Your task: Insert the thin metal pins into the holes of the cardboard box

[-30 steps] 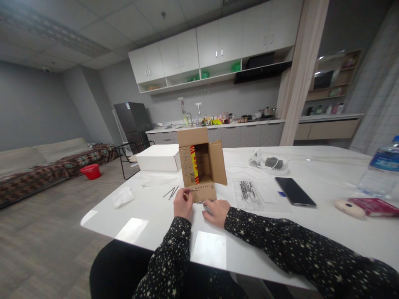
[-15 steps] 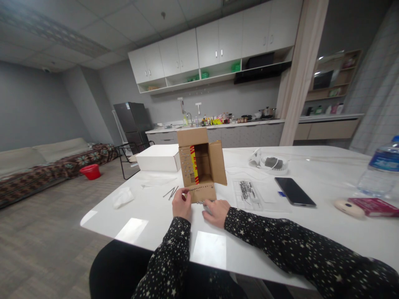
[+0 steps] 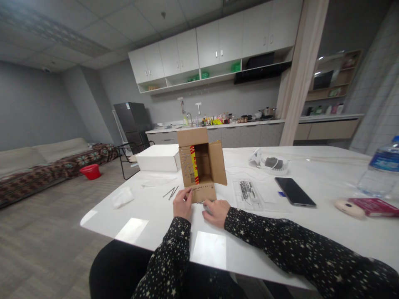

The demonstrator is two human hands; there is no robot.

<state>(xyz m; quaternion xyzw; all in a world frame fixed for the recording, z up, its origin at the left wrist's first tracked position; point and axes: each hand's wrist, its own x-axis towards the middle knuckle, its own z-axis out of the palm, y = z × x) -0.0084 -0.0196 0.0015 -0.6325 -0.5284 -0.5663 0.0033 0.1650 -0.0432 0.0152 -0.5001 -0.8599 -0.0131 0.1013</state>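
A cardboard box (image 3: pixel 204 164) stands open towards me, its front flap (image 3: pixel 204 194) lying on the white table with a row of small dark holes or studs across it. My left hand (image 3: pixel 182 204) is at the flap's left edge, thumb and forefinger pinched together. What they hold, if anything, is too small to name. On the table at the flap's front right corner rests my right hand (image 3: pixel 217 212), thumb and forefinger apart. Small metal pieces (image 3: pixel 200 202) lie by its fingertips. More small silver bits dot the box's left flap (image 3: pixel 187 166).
Thin dark rods (image 3: pixel 171 192) and a crumpled tissue (image 3: pixel 123 197) lie left. A white box (image 3: pixel 158 158) stands behind them. To the right are a clear case of metal pieces (image 3: pixel 247 193), a phone (image 3: pixel 294 192), a coiled white cable (image 3: pixel 271 164) and a water bottle (image 3: pixel 378 170).
My left hand has shifted very slightly right along the flap's edge, still pinched. My right hand and the box look the same.
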